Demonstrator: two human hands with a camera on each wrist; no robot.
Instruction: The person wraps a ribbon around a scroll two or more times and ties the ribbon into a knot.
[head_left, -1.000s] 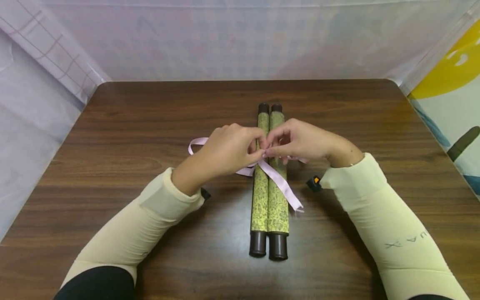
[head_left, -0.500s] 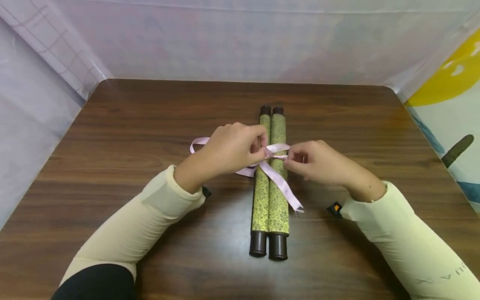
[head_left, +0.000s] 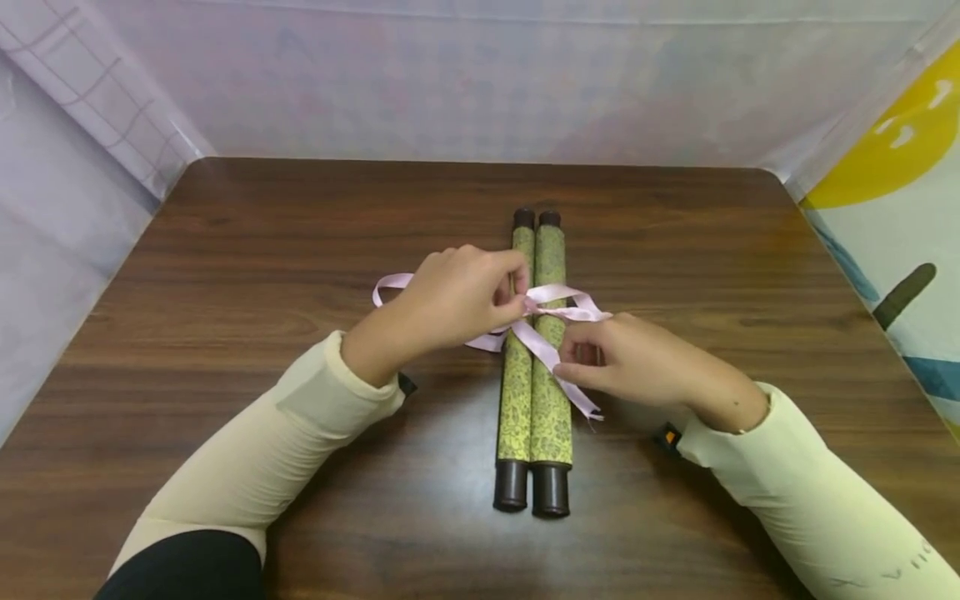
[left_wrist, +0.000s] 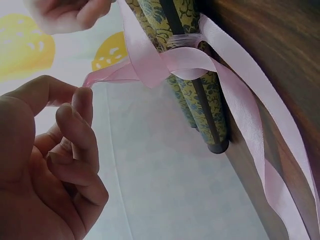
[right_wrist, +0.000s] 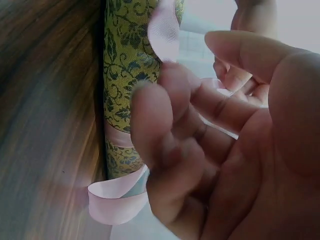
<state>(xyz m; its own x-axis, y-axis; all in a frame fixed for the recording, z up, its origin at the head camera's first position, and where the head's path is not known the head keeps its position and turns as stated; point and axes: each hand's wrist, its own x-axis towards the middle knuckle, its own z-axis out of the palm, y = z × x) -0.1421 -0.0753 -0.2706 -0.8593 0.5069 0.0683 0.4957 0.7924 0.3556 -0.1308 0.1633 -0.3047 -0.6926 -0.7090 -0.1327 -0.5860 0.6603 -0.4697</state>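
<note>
Two rolled scrolls, the left scroll [head_left: 515, 408] and the right scroll [head_left: 551, 417], lie side by side with yellow-green floral covering and dark end caps. A pink ribbon [left_wrist: 240, 105] goes round them and crosses on top. My left hand [head_left: 461, 296] pinches part of that ribbon above the scrolls between thumb and fingertips. Beside the ribbon's near tail is my right hand [head_left: 637, 360], its fingers loosely bent. The thumb [right_wrist: 240, 47] stands apart from the fingers in the right wrist view. To the right of the scrolls a ribbon loop [right_wrist: 117, 202] sticks out.
The brown wooden table [head_left: 315, 225] carries the scrolls. Pale curtains [head_left: 465, 83] hang behind it, and a printed cloth [head_left: 885, 158] with yellow shapes hangs on the right. More ribbon [head_left: 388, 287] trails out left of my left hand.
My right hand has pulled a ribbon strand out to the right, let it go and come down toward the near tail. My left hand keeps its pinch in nearly the same place.
</note>
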